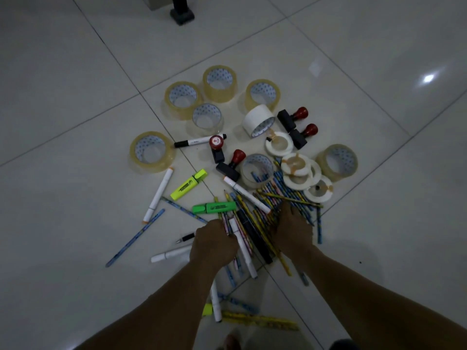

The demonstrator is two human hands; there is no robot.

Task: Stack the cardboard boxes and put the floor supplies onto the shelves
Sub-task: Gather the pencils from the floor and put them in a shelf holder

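In the head view, a heap of pencils is seen on the tiled floor, enclosed between the two hands. The left hand is closed narrowly on the heap's left edge: its fingers are curled round several pencils, and a short white marker is caught in the same grip. The right hand is laid against the heap's right side. Its fingers are kept close together and fairly straight, pressed on the pencils rather than wrapped round them.

Just beyond the left hand's knuckles, a green highlighter is lying across the pencil tips. Farther out from that grip, a yellow highlighter and a long white marker are found. To the outer side of the left hand, a black pen and a blue pencil are lying apart from the heap. Behind both hands, toward the person, loose yellow pencils are scattered.

Small white rolls are piled near the right hand's fingertips. Well beyond both hands, clear tape rolls are spread, with a white tape roll and red-handled stamps among them. A black foot is seen at the far edge.
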